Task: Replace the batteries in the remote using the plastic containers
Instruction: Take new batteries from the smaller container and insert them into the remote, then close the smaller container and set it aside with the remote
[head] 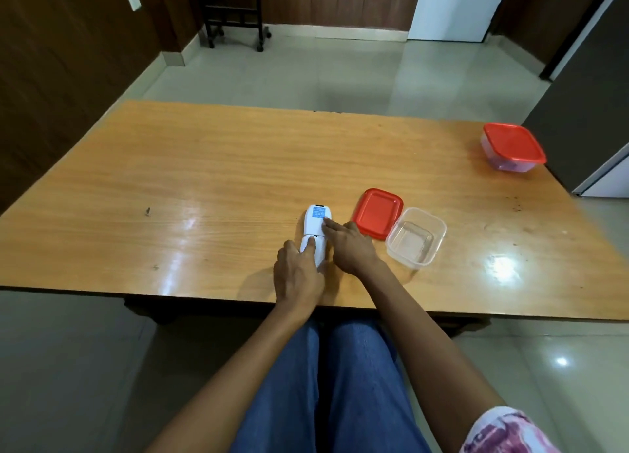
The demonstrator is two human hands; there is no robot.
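A white remote [315, 226] lies face down on the wooden table [204, 166], a blue label on its back. My left hand [297, 275] rests on its near end, a finger pressing the battery cover. My right hand [350, 245] lies along its right side with the fingertips on the back near the label. To the right stands an open clear plastic container [416, 237], which looks to hold nothing, with its red lid [377, 212] lying flat beside it. A second clear container with a red lid on [513, 147] stands at the far right; something dark shows inside.
The table's near edge runs just under my wrists, with my legs in blue jeans below it. A dark cabinet [585, 95] stands past the table's right end. A black wheeled stand [235, 20] is across the tiled floor.
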